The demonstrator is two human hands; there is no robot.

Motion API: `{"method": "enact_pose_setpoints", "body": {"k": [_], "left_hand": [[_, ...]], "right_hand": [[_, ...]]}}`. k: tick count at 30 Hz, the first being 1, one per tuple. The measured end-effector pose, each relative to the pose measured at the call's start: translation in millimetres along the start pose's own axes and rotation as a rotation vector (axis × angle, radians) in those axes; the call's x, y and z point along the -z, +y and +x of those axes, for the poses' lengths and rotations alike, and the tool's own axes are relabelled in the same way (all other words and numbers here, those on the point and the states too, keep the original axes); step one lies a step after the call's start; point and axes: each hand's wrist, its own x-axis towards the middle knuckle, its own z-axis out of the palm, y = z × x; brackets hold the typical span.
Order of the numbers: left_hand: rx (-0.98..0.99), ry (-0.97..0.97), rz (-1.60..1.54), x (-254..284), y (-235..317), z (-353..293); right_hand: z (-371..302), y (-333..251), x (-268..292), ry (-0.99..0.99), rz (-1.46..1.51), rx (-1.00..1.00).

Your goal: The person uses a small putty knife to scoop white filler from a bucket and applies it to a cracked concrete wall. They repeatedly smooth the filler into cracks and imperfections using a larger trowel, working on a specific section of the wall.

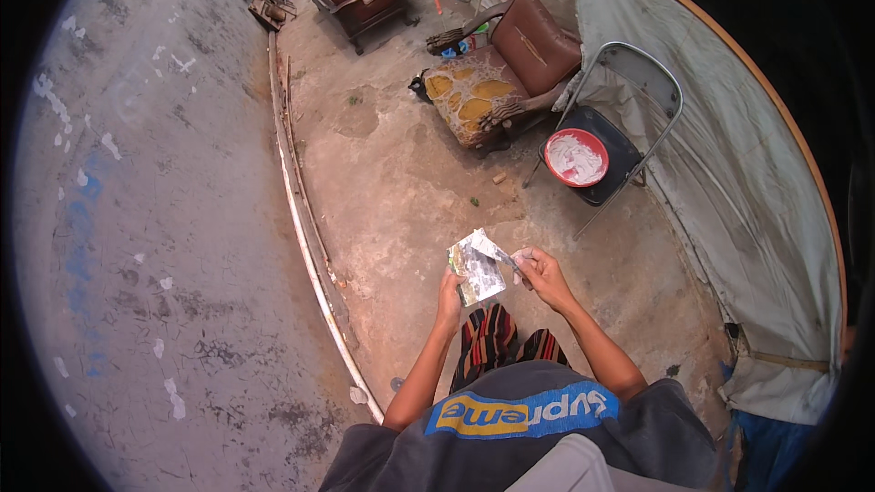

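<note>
My left hand [450,293] grips the edge of a small flat board [483,284], held in front of my body at about waist height. White and grey paste smears its face. In my right hand [543,277] is a putty knife [491,246], its white-coated blade lying over the board's upper right part. Whitish residue shows on the right fingers. To the far right, a red bowl [604,151] of white paste sits on the seat of a black folding chair [627,138], apart from both hands.
A grey wall [200,219] with white patches runs along the left, a pale pipe-like strip [305,232] at its foot. A worn brown armchair [538,41] stands ahead, another armchair [351,2] farther back. A pale tarp [729,146] hangs on the right.
</note>
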Motion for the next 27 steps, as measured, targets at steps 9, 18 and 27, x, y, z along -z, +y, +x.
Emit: {"method": "enact_pose_setpoints", "body": {"k": [9, 18, 27], "left_hand": [[0.008, -0.245, 0.147, -114, 17, 118], [0.213, -0.124, 0.125, -204, 37, 184], [0.500, -0.043, -0.046, -264, 39, 250]], "right_hand": [[67, -20, 77, 0.261, 0.227, 0.078], [133, -37, 164, 0.206, 0.314, -0.025], [195, -52, 264, 0.075, 0.158, -0.063]]}}
